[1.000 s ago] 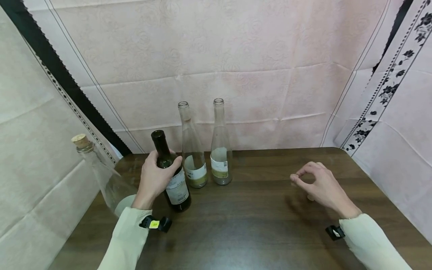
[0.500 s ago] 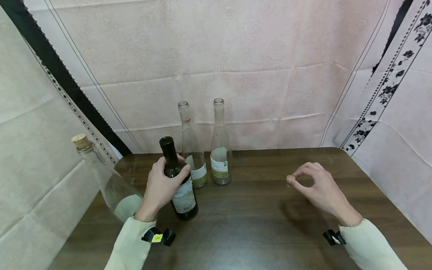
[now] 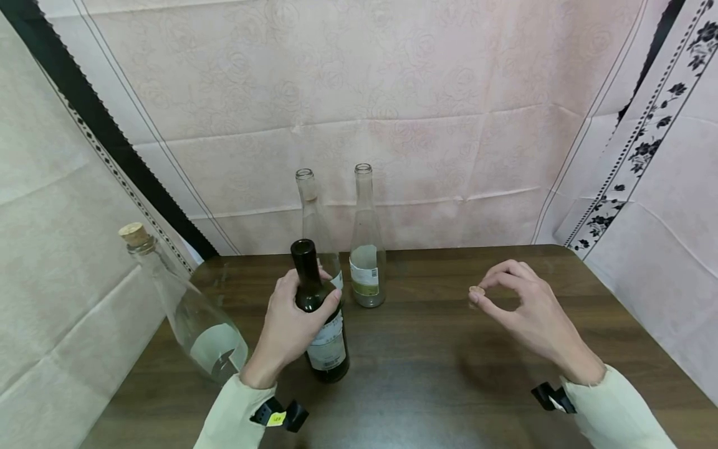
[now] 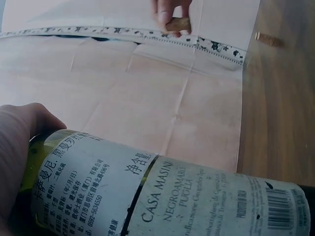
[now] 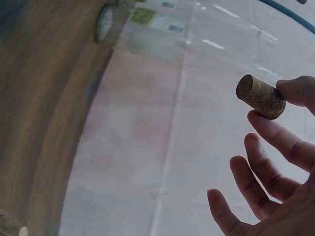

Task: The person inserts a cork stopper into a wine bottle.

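Observation:
My left hand (image 3: 294,324) grips a dark wine bottle (image 3: 328,349) around its shoulder, thumb at the right side. The bottle stands nearly upright with an uncorked mouth, and its white label (image 4: 182,191) fills the lower left wrist view. To the right, my right hand (image 3: 527,312) pinches a cork (image 5: 261,97) between thumb and index finger. That cork (image 3: 477,290) points toward the bottle, well apart from it. The other right fingers are loosely bent in the right wrist view.
Two clear glass bottles, one partly behind the dark bottle (image 3: 316,218) and one beside it (image 3: 366,249), stand uncorked at the back. A large corked clear bottle (image 3: 185,305) is at the left. Another cork (image 4: 269,39) lies on the wooden table (image 3: 415,386). Cloth (image 3: 392,93) hangs behind.
My left hand has brought the dark bottle rightward and nearer to me, now overlapping a clear bottle. My right hand has shifted slightly left with the cork, which now shows at the fingertips.

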